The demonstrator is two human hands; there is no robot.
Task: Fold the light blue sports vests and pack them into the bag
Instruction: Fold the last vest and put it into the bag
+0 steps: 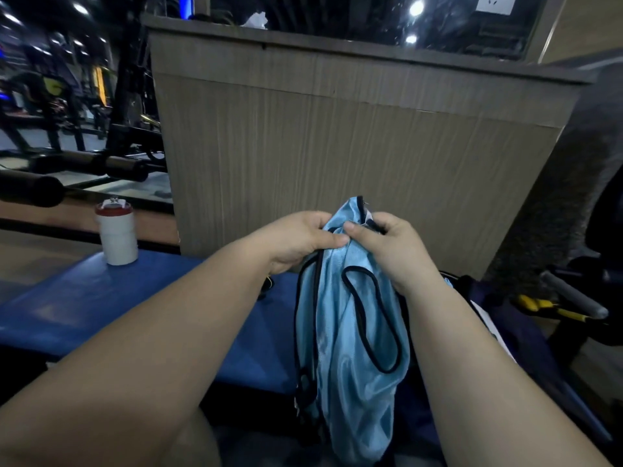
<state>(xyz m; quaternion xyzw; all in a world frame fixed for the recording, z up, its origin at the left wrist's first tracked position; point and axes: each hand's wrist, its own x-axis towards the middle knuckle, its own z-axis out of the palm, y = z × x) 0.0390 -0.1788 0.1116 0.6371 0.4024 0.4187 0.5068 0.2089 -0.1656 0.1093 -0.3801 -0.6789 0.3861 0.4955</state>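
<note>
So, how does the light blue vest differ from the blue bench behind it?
The vest is pale, shiny blue with black trim; the bench is a deeper, plain blue. The vest hangs bunched, pinched at its top by the left hand and right hand; the bench lies flat and bears a white bottle. Both are blue.

Dim interior, overhead point lighting, wide-angle distortion.
Round lights (416,8) flare white along the top edge; gym equipment (67,96) at far left is dark and smeared. The wood panel (337,146) bows with lens curvature. The light blue vest (354,332) carries a soft sheen, in focus; the forearms (168,332) at the bottom edge appear stretched.
</note>
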